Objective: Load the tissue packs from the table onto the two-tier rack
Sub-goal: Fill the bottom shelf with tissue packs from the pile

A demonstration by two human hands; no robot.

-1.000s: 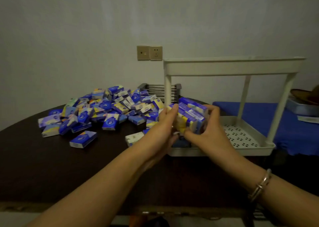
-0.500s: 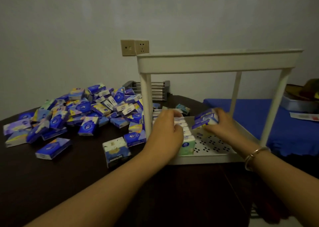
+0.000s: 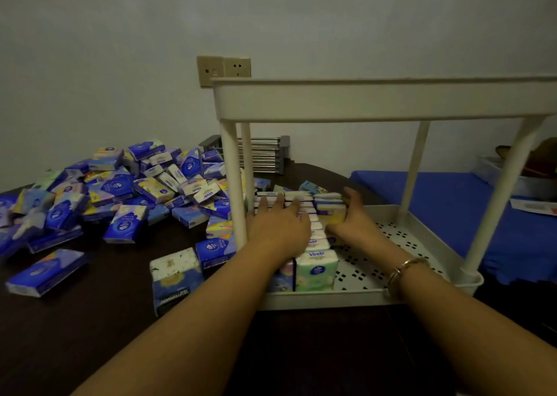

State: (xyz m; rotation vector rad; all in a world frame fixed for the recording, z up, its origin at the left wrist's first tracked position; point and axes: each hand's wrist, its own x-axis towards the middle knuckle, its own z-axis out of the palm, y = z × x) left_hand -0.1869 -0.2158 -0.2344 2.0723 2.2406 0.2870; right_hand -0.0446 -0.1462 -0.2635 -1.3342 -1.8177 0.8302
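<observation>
A cream two-tier rack (image 3: 376, 103) stands on the dark table (image 3: 90, 320) right of centre. Several tissue packs (image 3: 316, 270) stand upright in rows at the left of its perforated lower tray (image 3: 401, 245). My left hand (image 3: 278, 230) lies flat on top of those rows, fingers straight. My right hand (image 3: 354, 218) presses its straight fingers against the right side of the rows, holding nothing. A big heap of blue and pastel tissue packs (image 3: 120, 190) lies on the table to the left. The rack's upper tier shows only its rim from below.
Loose packs (image 3: 176, 278) lie close to the rack's front left post (image 3: 233, 184). A metal wire rack (image 3: 262, 154) stands behind against the wall, under two wall sockets (image 3: 223, 68). A blue-covered surface (image 3: 452, 203) with a tray lies to the right.
My right hand has set its pack into the rows and let go. Both hands now press flat against the packs on the lower tray. The view has moved closer.
</observation>
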